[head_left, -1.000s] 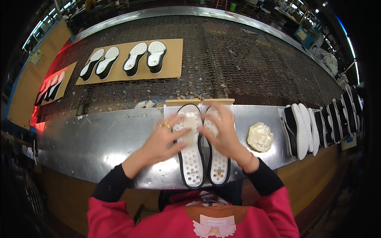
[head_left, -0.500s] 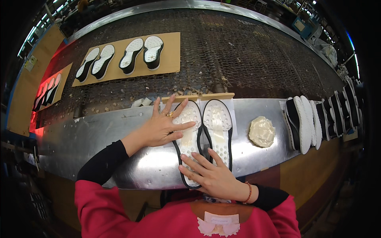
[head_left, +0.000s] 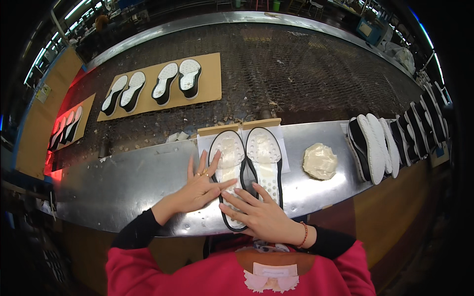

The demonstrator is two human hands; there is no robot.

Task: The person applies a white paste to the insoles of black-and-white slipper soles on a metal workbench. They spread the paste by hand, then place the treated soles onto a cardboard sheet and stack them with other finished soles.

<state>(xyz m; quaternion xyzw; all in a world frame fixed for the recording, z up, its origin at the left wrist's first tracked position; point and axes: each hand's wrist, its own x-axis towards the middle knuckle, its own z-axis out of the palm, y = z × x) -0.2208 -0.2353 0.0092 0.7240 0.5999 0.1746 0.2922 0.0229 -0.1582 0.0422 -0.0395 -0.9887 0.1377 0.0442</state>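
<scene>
1. Here the left sole (head_left: 228, 163) is partly covered by both hands; it is set on the metal table (head_left: 118, 182), straight in front of the person.
2. From its left edge this sole is met by the left hand (head_left: 200, 190), fingers fanned; it is found just to the right of that palm.
3. Across its near part the right hand (head_left: 261, 217) is laid, fingers slanted up and leftward; the sole's far part is left uncovered, ahead of that hand.
4. No grip is seen: both hands are opened, fingers parted, and they are held close together over the sole. Whether the fingertips are touching each other cannot be told.
5. Now the direction: the long axis is pointed away from the person, the broad rounded end set toward the wooden strips (head_left: 219, 129), the near end slanted slightly right.
6. Alongside, the right sole (head_left: 268, 170) is aimed the same way, so 2 nearly parallel axes are shown; its near end is hidden by the right hand, the nearer of the 2.
</scene>
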